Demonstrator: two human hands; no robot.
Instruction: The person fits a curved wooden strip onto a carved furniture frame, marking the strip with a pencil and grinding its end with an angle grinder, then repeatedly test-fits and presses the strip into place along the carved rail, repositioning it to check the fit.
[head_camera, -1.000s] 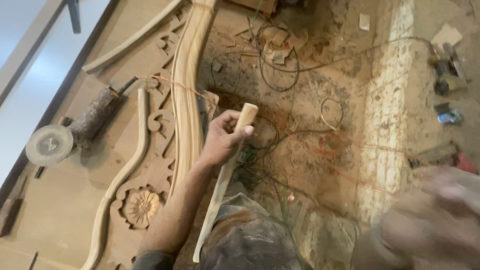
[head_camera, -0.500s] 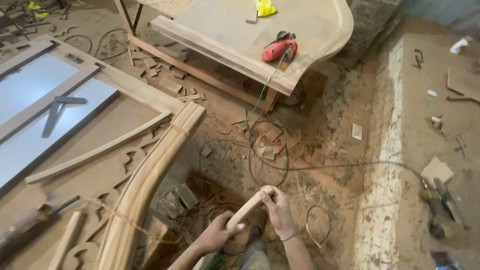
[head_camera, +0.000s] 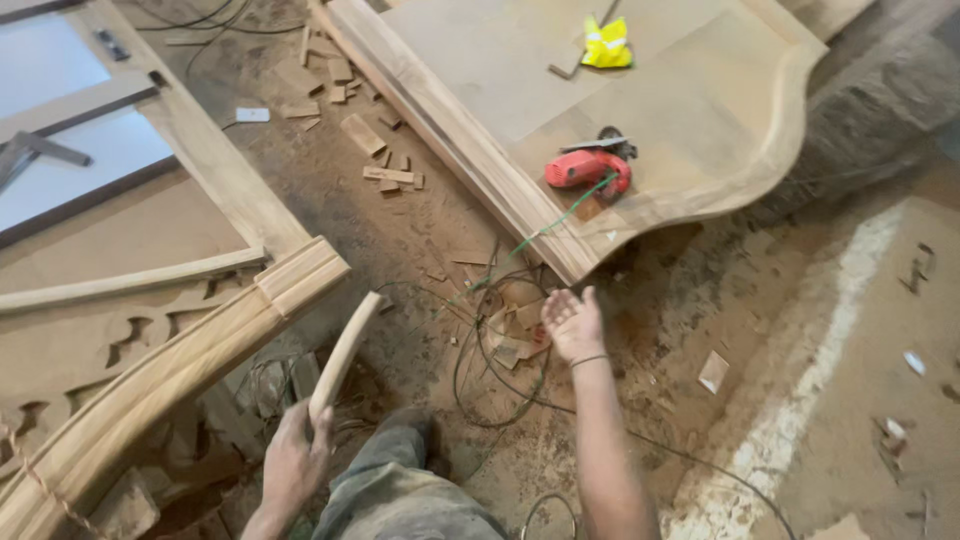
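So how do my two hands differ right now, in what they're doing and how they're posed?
The left hand is closed around the lower end of a curved wooden strip; the right hand is open and holds nothing. The left hand sits low beside the knee, while the right hand is stretched forward over the cables and wood scraps on the floor. Both are bare.

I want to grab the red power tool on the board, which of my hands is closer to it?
Right. Your open right hand reaches out just below the red power tool. Your left hand is farther down and left, gripping a curved wooden piece.
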